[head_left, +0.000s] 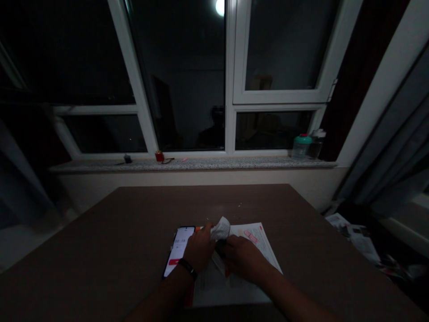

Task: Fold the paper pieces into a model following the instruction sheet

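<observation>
Over printed sheets [234,286], both hands [200,247] [244,258] crumple crinkled white paper [220,229].

Nothing legible, phone screen [179,246], paper [256,239] too blurred

1. From here, I see that the counter [100,232] is plain brown.
2. The crumpled paper [220,229] is white.
3. The big sheet [258,243] under it is white, with pink marks and thin dark lines of print.
4. The phone [178,250] has a black edge and a white screen with a red bar.
5. The wrist band [188,269] is black.
6. The window frames [229,89] are white, and the glass looks black.
7. The sill [201,164] is pale with gray speckles.
8. On it sit a small red thing [159,156] and a blue-green bottle [302,146].
</observation>
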Tool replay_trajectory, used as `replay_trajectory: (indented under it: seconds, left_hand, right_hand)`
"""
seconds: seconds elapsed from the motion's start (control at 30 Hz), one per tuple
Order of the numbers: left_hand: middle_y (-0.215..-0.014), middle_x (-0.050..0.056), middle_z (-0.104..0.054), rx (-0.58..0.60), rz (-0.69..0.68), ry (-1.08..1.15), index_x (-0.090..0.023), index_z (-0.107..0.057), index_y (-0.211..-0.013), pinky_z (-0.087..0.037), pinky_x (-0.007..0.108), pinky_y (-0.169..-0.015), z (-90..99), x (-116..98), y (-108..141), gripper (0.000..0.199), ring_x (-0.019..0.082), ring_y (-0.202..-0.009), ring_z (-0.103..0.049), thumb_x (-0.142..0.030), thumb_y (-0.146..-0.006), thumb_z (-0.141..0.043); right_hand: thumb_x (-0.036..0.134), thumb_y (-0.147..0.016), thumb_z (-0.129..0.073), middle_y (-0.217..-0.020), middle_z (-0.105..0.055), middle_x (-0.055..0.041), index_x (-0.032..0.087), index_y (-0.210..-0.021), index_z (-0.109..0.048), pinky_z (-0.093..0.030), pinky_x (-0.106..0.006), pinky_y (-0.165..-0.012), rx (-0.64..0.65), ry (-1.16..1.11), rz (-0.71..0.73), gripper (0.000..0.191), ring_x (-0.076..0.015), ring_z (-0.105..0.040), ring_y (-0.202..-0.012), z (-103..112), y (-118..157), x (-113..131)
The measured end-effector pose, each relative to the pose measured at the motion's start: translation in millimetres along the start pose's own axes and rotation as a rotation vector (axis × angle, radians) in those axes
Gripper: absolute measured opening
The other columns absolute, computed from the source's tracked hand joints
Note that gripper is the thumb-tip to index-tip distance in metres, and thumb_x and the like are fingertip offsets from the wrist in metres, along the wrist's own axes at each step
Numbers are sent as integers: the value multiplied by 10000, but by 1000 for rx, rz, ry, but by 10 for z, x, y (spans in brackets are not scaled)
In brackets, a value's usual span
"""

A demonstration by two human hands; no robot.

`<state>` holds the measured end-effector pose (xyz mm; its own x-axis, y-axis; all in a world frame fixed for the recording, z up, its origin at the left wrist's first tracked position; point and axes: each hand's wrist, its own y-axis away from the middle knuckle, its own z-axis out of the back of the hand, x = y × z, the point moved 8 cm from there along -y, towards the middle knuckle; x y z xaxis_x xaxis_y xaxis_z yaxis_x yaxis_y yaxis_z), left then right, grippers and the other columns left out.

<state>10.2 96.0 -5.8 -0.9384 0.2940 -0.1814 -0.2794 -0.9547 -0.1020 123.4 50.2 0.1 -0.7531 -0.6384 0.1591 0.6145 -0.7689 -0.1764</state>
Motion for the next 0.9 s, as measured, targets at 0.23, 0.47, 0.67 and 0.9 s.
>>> replay_trajectory:
  seconds: [0.23, 0.47, 0.67, 0.9]
  left_hand:
    - [-1022, 71, -661, 8, 53, 7, -199, -500, -1072, -416, 303, -789, 24, -4, 18, 160, 234, -1012, -625, -287, -939, -515]
    - [-953, 31, -646, -19, -54, 85, -206, -509, -944, -399, 276, -716, 109, -134, 40, 63, 201, -907, -623, -252, -916, -541]
    - [-1000, 24, -623, -27, -155, 186, -211, -555, -949, -418, 280, -804, 143, -253, 55, 48, 192, -955, -599, -232, -906, -553]
    - [-1122, 38, -587, -15, -257, 200, -216, -576, -1041, -406, 309, -912, 52, -291, 71, 131, 203, -1053, -542, -235, -912, -574]
  right_hand:
    - [235, -877, -552, -1047, -637, -75, 203, -1011, -680, -393, -321, -849, 5, -25, -144, 189, -222, -575, -994, 49, 8, -173]
    - [236, -880, -549, -1053, -628, -57, 229, -1048, -679, -381, -314, -876, -10, -91, -132, 211, -217, -558, -1030, 84, 33, -235]
    - [235, -881, -570, -1069, -622, -52, 226, -1065, -664, -369, -295, -881, -22, -148, -116, 206, -203, -549, -1031, 102, 53, -270]
    - [216, -860, -600, -1046, -628, -41, 233, -1097, -650, -373, -277, -877, -55, -209, -110, 244, -191, -549, -1022, 96, 59, -322]
